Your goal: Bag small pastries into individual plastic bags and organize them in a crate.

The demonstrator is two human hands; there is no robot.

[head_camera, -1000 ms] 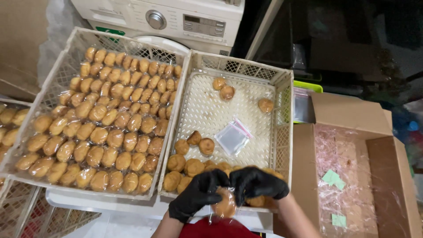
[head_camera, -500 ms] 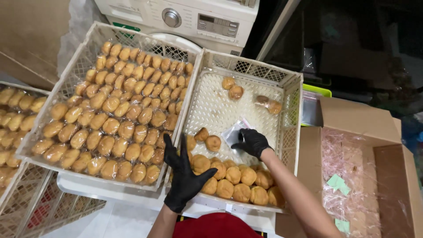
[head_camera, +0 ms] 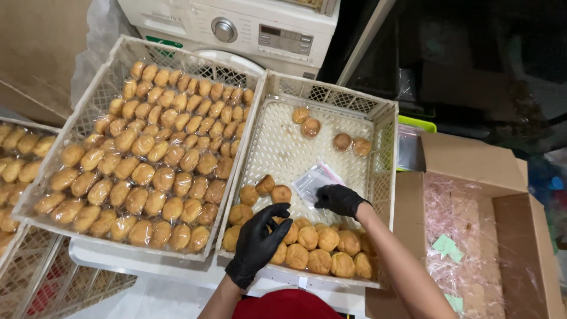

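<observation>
Bagging well along: left crate [head_camera: 112, 94] full of wrapped buns [head_camera: 147, 159], right crate [head_camera: 378, 118] part-filled with bare buns [head_camera: 313, 248]. Right hand [head_camera: 339, 199] pinches bags [head_camera: 313, 180] mid-crate; left hand [head_camera: 258, 242] spread, empty, over bare buns.

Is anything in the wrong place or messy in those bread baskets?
Not much. The right crate looks uneven: four buns sit loose at its far end, away from the pile near the gloved left hand. A small stack of clear bags lies askew on the crate floor, under the right hand. Nothing looks spilled or broken.
</observation>
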